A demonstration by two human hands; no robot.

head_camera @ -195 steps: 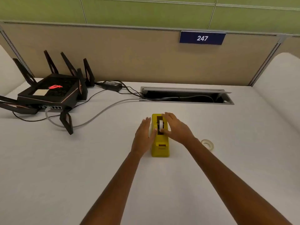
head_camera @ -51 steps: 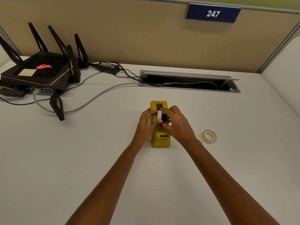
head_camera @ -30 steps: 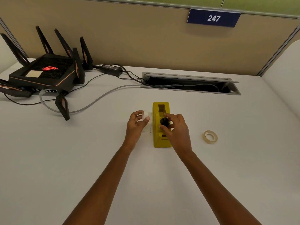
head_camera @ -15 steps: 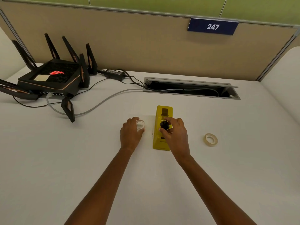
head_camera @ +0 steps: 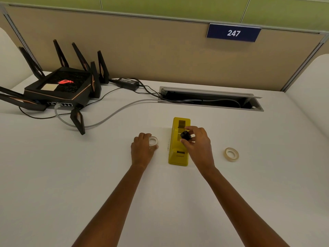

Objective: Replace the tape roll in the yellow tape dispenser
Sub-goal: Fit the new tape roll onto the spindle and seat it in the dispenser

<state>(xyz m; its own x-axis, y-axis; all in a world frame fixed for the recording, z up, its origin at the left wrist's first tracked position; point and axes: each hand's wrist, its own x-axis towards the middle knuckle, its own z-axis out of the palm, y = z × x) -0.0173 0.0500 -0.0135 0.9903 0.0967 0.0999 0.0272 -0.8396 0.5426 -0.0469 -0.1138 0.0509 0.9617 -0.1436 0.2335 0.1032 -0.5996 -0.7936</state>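
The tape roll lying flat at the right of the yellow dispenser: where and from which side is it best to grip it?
Grip the tape roll from above, pinching across its outer rim: it lies flat on the desk with its hole up, nothing around it.

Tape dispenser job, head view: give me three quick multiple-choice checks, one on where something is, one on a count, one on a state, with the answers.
1. Where does the spare tape roll lie?
A. on the desk, right of the yellow dispenser
B. inside the dispenser
C. on top of the router

2. How many tape rings are in sight?
A. one
B. two
C. four

3. What is the right hand doing?
A. lying flat on the desk
B. pinching the black hub above the dispenser
C. holding a cable

Answers:
1 A, it lies alone on the white desk, clear of both hands.
2 B, the spare roll and the white ring at the fingers of the left hand.
3 B, thumb and fingers close around the hub.
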